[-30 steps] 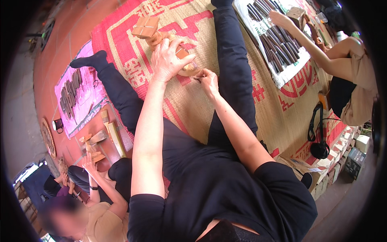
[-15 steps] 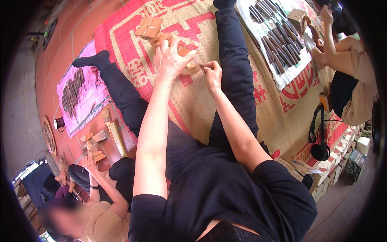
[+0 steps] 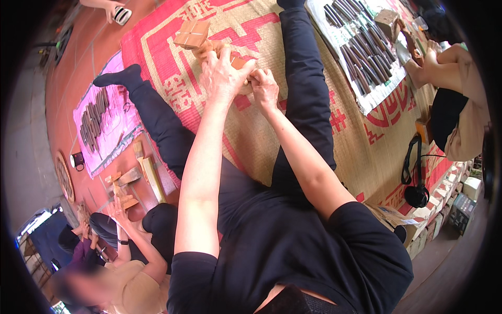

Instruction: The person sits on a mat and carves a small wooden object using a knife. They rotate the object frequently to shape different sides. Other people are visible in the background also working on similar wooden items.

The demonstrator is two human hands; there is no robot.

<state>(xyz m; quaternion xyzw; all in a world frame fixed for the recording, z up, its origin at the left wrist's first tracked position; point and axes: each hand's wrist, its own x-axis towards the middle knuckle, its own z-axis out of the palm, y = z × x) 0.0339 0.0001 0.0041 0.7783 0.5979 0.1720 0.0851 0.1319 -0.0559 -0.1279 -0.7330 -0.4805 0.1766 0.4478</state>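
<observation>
At the far end of the mat [image 3: 251, 138], between the person's legs [image 3: 307, 89], the left hand [image 3: 221, 76] is gripping the wood [image 3: 201, 51] from above, its fingers half spread and bent around it. Just beside it on the right, the right hand [image 3: 264, 89] is holding its fingers curled in, and I'm not able to tell what they are pinching. Farther right, dark tools [image 3: 369, 57] are lying on a white sheet [image 3: 368, 107]; to the left, more tools [image 3: 94, 120] are resting on a pink cloth [image 3: 119, 128].
</observation>
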